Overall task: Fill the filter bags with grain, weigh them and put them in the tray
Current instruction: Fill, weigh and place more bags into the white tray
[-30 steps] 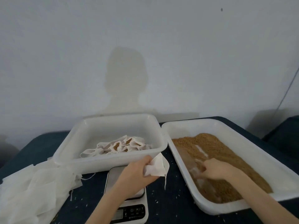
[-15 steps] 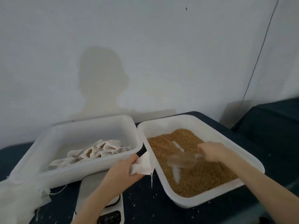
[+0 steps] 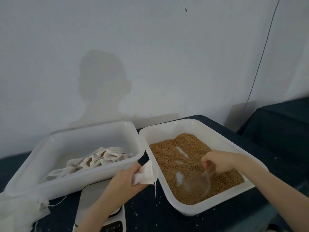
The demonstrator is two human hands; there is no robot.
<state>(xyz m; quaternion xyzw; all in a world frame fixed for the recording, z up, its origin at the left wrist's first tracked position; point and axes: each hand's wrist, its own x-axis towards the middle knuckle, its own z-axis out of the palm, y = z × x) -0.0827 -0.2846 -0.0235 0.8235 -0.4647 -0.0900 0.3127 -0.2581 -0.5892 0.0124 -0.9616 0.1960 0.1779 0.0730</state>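
Over the grain tray, the right hand grips a clear scoop lowered into the grain, while just beside its left rim the left hand pinches an empty filter bag above the scale.

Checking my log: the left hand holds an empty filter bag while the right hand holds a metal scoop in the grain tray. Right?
Not quite. In the head view the scoop is clear plastic, not metal. The left hand does hold the filter bag, and the right hand holds the scoop in the grain tray.
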